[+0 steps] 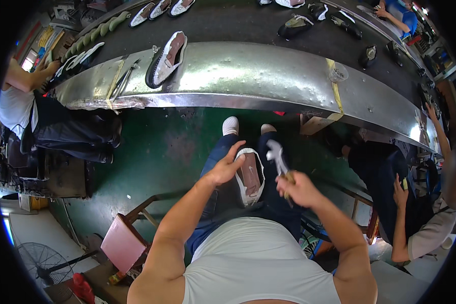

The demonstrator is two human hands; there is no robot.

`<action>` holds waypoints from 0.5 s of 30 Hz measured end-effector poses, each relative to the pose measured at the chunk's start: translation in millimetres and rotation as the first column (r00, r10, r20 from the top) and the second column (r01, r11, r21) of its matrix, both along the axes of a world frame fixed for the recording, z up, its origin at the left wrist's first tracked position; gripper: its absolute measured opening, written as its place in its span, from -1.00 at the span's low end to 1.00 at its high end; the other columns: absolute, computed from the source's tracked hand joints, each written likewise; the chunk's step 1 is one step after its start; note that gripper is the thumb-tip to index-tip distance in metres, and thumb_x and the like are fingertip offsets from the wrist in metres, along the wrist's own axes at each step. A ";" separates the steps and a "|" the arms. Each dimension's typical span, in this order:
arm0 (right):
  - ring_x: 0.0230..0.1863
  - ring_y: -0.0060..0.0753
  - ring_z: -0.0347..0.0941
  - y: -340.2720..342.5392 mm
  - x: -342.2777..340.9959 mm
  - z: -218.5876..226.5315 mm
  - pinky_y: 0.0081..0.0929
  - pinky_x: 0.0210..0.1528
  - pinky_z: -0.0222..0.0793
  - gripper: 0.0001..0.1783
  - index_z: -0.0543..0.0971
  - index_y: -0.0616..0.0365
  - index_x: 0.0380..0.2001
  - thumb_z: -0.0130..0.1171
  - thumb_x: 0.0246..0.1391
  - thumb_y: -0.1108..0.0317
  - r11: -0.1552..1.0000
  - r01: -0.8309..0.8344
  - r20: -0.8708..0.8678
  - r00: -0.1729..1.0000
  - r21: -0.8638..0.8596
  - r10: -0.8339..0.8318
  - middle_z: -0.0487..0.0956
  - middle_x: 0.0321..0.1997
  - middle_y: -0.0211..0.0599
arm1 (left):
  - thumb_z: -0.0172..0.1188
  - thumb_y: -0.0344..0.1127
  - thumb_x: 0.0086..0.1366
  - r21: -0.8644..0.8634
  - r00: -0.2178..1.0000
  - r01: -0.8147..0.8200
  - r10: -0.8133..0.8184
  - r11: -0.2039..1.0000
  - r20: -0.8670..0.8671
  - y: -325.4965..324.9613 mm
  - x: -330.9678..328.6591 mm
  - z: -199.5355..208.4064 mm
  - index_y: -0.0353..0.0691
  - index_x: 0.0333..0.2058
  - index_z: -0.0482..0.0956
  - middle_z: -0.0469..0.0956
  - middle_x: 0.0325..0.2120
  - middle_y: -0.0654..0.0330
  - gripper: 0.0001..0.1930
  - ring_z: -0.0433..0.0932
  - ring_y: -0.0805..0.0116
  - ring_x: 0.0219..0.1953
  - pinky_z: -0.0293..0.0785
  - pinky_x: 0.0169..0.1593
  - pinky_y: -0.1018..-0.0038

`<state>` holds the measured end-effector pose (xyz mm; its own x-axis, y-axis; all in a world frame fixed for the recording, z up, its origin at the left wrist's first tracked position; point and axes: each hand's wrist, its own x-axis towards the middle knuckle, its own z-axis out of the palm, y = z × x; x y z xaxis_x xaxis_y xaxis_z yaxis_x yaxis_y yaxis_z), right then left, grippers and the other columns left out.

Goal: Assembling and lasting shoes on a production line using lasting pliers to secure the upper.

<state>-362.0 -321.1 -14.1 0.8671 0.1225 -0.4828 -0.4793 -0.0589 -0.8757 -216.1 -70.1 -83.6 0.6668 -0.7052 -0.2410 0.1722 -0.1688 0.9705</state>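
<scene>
An upturned shoe upper on a last (250, 178), white-edged with a brown insole, rests on my lap between my knees. My left hand (227, 165) grips its left side near the toe. My right hand (297, 188) holds metal lasting pliers (277, 156) by the handle, their jaws raised just to the right of the shoe and apart from it.
A curved metal bench (248, 76) runs across in front, with another lasted shoe (166, 59), a tool (124, 81) and a small clear cup (338, 74) on it. Seated workers flank me on both sides. A pink stool (122, 243) and a fan (43, 261) stand at lower left.
</scene>
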 end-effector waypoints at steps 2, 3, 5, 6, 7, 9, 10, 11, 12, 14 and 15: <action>-0.43 -0.57 0.51 16.3 -22.1 -14.8 -0.55 -0.34 0.45 -0.73 0.56 0.26 -0.19 0.11 0.31 0.23 0.998 -0.045 -0.079 0.996 -0.041 0.041 0.62 -0.39 -0.36 | -0.10 -0.06 0.52 0.024 0.999 0.032 -0.032 0.999 -0.018 0.2 4.6 -3.9 -0.07 0.42 0.02 0.30 0.24 -0.08 -0.41 0.26 0.17 0.30 0.12 0.36 0.37; -0.44 -0.56 0.51 22.2 -26.1 -21.4 -0.54 -0.34 0.45 -0.73 0.56 0.27 -0.19 0.11 0.30 0.23 0.999 -0.044 -0.115 0.992 -0.002 0.044 0.63 -0.38 -0.36 | -0.13 -0.04 0.53 0.043 0.999 0.045 -0.046 0.998 0.023 -0.5 4.8 -4.4 -0.06 0.42 0.02 0.31 0.23 -0.07 -0.42 0.26 0.18 0.30 0.12 0.36 0.38; -0.45 -0.56 0.51 30.6 -26.8 -32.5 -0.54 -0.35 0.44 -0.73 0.57 0.27 -0.20 0.11 0.30 0.23 0.999 -0.026 -0.153 0.988 0.038 0.031 0.63 -0.38 -0.35 | -0.13 -0.04 0.53 0.034 0.999 0.050 -0.050 0.998 -0.001 -3.5 2.6 -2.7 -0.06 0.42 0.02 0.32 0.23 -0.05 -0.42 0.26 0.19 0.30 0.11 0.36 0.38; -0.45 -0.56 0.50 31.8 -22.2 -41.5 -0.54 -0.35 0.44 -0.73 0.57 0.26 -0.20 0.10 0.30 0.23 0.998 -0.026 -0.130 0.991 0.058 0.033 0.63 -0.38 -0.36 | -0.12 -0.04 0.53 0.022 0.999 0.043 -0.043 0.999 -0.022 -5.0 2.4 -1.7 -0.06 0.42 0.01 0.33 0.22 -0.04 -0.42 0.26 0.21 0.30 0.11 0.36 0.39; -0.45 -0.57 0.50 33.2 -17.7 -45.7 -0.54 -0.36 0.43 -0.73 0.58 0.26 -0.20 0.10 0.31 0.23 0.996 -0.033 -0.109 0.993 0.077 0.041 0.63 -0.39 -0.37 | -0.12 -0.04 0.53 0.022 0.999 0.046 -0.046 0.999 -0.026 -5.1 0.2 -1.3 -0.06 0.42 0.01 0.33 0.22 -0.04 -0.42 0.26 0.21 0.30 0.11 0.36 0.39; -0.45 -0.56 0.49 36.0 -0.1 -29.2 -0.52 -0.35 0.42 -0.73 0.58 0.26 -0.21 0.09 0.31 0.24 0.999 -0.043 -0.059 0.997 -0.002 0.043 0.61 -0.41 -0.37 | -0.12 -0.06 0.54 -0.020 0.998 0.032 -0.033 0.999 -0.052 -6.5 -2.9 0.2 -0.06 0.42 0.01 0.34 0.22 -0.02 -0.42 0.27 0.24 0.29 0.12 0.35 0.40; -0.45 -0.56 0.48 35.5 6.3 -23.1 -0.51 -0.35 0.42 -0.73 0.58 0.27 -0.22 0.07 0.32 0.25 0.995 -0.051 -0.007 0.999 -0.080 0.051 0.59 -0.44 -0.38 | -0.12 -0.06 0.54 -0.023 0.998 0.029 -0.030 0.999 -0.054 -7.6 -3.0 2.5 -0.06 0.42 0.01 0.34 0.22 -0.02 -0.42 0.27 0.24 0.29 0.12 0.35 0.40; -0.39 -0.53 0.51 33.2 9.6 -28.3 -0.51 -0.31 0.44 -0.74 0.57 0.28 -0.19 0.04 0.34 0.27 0.962 0.057 -0.100 0.994 0.267 -0.031 0.58 -0.40 -0.35 | -0.13 -0.06 0.54 -0.035 0.998 0.018 -0.020 0.999 -0.066 -8.5 -3.0 5.1 -0.06 0.42 0.02 0.34 0.22 -0.01 -0.43 0.27 0.25 0.28 0.13 0.35 0.41; -0.39 -0.53 0.51 32.8 10.2 -25.7 -0.51 -0.31 0.44 -0.74 0.57 0.28 -0.19 0.04 0.34 0.27 0.963 0.051 -0.103 0.994 0.264 -0.024 0.58 -0.40 -0.35 | -0.13 -0.07 0.55 -0.047 0.997 0.006 -0.010 0.999 -0.079 -9.0 -2.8 6.1 -0.06 0.42 0.02 0.34 0.22 0.00 -0.44 0.28 0.26 0.28 0.13 0.34 0.41; -0.31 -0.49 0.54 37.5 11.9 -15.9 -0.53 -0.24 0.47 -0.75 0.55 0.28 -0.16 0.04 0.35 0.29 0.922 0.142 -0.214 0.975 0.361 -0.066 0.59 -0.30 -0.29 | -0.13 -0.08 0.55 -0.017 0.998 0.004 -0.005 1.000 -0.065 -7.5 -2.2 4.8 -0.06 0.41 0.03 0.35 0.22 0.00 -0.45 0.28 0.26 0.28 0.13 0.34 0.41; -0.31 -0.49 0.54 37.6 10.7 -17.8 -0.53 -0.24 0.47 -0.75 0.55 0.28 -0.16 0.04 0.35 0.29 0.923 0.136 -0.216 0.975 0.360 -0.059 0.59 -0.30 -0.29 | -0.14 -0.09 0.55 0.015 0.999 0.011 -0.011 1.000 -0.049 -7.5 -2.2 3.9 -0.07 0.41 0.05 0.35 0.21 -0.01 -0.45 0.29 0.25 0.28 0.14 0.34 0.41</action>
